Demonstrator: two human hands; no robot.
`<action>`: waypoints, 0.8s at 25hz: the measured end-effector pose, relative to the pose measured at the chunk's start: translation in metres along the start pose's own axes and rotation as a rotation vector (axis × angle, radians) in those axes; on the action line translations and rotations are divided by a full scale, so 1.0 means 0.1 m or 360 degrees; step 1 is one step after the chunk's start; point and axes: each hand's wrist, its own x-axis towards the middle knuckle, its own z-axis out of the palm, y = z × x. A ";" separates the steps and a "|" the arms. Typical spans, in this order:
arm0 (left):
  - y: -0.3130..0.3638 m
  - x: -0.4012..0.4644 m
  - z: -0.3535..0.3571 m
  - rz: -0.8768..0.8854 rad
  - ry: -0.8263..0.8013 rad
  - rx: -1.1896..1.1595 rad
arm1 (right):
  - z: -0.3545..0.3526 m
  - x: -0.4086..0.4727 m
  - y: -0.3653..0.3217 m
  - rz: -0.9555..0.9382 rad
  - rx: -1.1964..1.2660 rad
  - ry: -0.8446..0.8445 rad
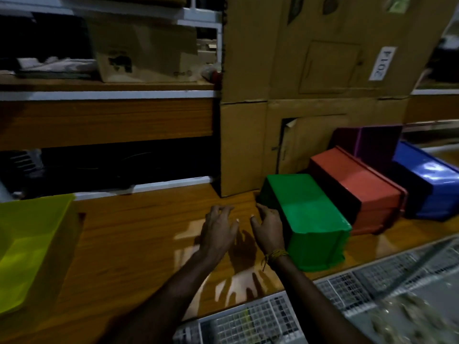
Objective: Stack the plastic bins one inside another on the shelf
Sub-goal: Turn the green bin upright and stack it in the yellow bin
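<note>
Shelf: a broad wooden board [139,234] with a glossy, streaked grain; it carries all the bins.
Cardboard: tall, matt brown boxes [310,70] stand at the back, with creased flaps and a white label.
Yellow bin: a translucent plastic tub [29,244] at the far left, open side up, well apart from the others.
Blue bin: a shiny, rectangular plastic tub [429,180] upside down at the right end of the row.
Purple bin: a dark box shape [367,142] behind the red and blue ones.
Red bin: smooth plastic [355,184], upside down, between the green and the blue.
Green bin: a glossy rectangular tub [310,214], upside down, with a rim at its base, nearest the hands.
Wire baskets: pale mesh grids [248,321] along the near edge.
Left hand: [218,232] hovers over the wood, fingers spread and loosely bent, holding nothing.
Right hand: [268,227] just beside the green bin's left wall, fingers relaxed and slightly curled; whether they touch it cannot be told.
Wristband: a yellowish thread [275,255] on the right wrist.
</note>
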 end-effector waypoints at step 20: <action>0.98 0.31 1.12 -0.0666 -0.0408 -0.0577 | -1.11 0.78 1.54 0.0654 0.0072 0.0051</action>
